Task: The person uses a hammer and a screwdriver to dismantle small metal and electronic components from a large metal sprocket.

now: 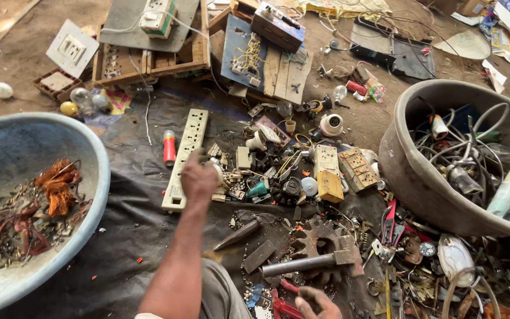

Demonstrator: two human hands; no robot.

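Note:
My left hand reaches out over a heap of small electrical scrap beside a long white power strip. Its fingers are curled, and a small whitish part shows at the fingertips. My right hand is at the bottom edge, fingers curled by the red-handled pliers and seemingly gripping them. A hammer with a steel pipe handle lies just above that hand, across a rusty gear.
A blue basin at left holds copper wire and metal bits. A grey tub at right is full of cables and tubes. Wooden switch boards lie at the back. Yellowed sockets, bulbs and tools cover the dark sheet.

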